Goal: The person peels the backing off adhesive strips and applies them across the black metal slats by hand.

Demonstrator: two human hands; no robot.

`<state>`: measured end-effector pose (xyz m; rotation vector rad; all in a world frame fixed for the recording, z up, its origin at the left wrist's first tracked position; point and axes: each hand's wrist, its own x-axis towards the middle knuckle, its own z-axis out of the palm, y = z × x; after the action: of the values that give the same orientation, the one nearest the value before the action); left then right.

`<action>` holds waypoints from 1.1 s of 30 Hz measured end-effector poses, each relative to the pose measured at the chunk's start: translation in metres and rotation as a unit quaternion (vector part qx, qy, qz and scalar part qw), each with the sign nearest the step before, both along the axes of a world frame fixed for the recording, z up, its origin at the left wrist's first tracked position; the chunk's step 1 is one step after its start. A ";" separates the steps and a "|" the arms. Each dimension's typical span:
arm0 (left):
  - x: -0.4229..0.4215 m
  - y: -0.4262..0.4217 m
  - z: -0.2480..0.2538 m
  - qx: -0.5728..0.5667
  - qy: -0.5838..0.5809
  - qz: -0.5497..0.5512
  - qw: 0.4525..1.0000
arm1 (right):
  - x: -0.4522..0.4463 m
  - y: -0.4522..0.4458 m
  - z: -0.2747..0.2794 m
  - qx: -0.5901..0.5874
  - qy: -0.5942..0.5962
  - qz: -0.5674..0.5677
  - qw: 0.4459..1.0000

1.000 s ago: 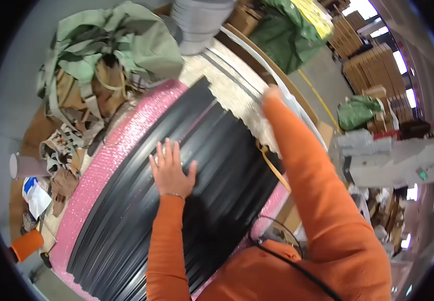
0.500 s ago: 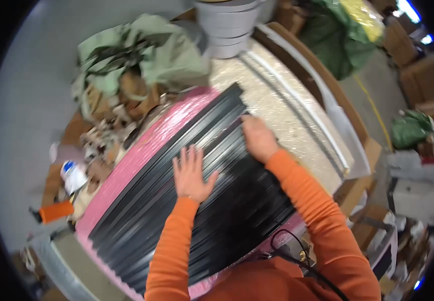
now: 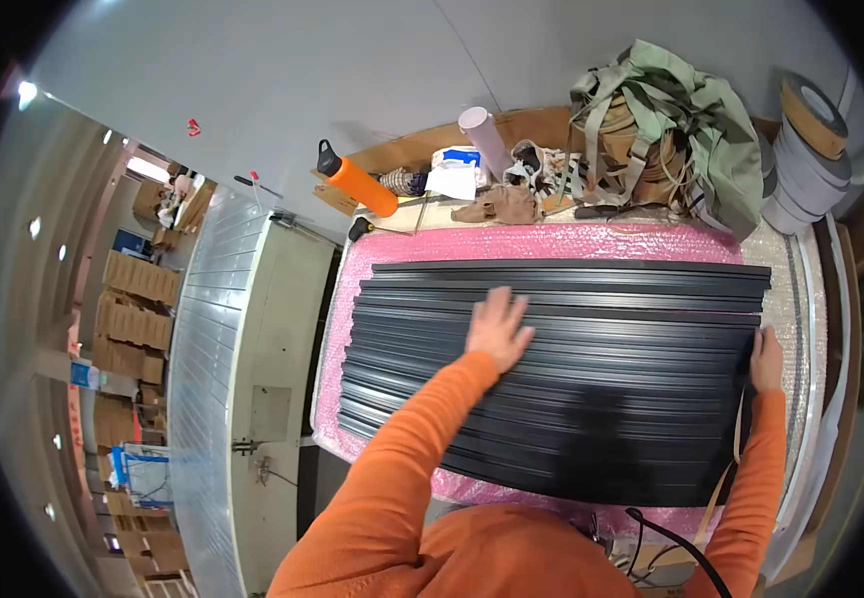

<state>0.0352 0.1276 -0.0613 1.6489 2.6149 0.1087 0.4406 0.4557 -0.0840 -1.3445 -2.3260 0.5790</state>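
Long black ribbed strips [image 3: 571,399] lie side by side on pink bubble wrap [image 3: 551,242]. My left hand [image 3: 500,331] rests on the upper middle of the strips, its fingers spread. At their right end, my right hand [image 3: 767,359] touches the edge, its fingers close together; whether they grip a strip is hidden. A thin tan strap [image 3: 738,429] hangs along the right end beside my right forearm.
Along the back stand an orange bottle [image 3: 364,187], a pale cup [image 3: 485,140], gloves [image 3: 500,205] and a green canvas bag [image 3: 721,130]. Rolls of grey tape [image 3: 808,169] are stacked at the back right. A screwdriver [image 3: 362,229] lies at the back left.
The view has turned, so the strips now run left to right. My right hand has come from beyond the strips to their right end. My left hand stays spread on them.
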 end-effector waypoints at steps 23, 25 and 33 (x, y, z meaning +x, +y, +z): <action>-0.116 -0.105 -0.006 0.429 -0.282 0.029 0.858 | 0.068 -0.514 0.467 0.286 0.095 -0.230 0.925; -0.020 -0.090 0.077 0.394 -0.480 -0.084 0.779 | 0.032 -0.503 0.464 0.236 0.089 -0.096 0.963; 0.142 -0.138 0.280 0.304 -0.706 -0.397 0.501 | -0.054 -0.457 0.394 0.212 0.101 0.244 0.941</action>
<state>0.1772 -0.0099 0.2183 1.4409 0.4533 1.5784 0.3863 -0.0011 0.3101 -0.4902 -2.4252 0.3027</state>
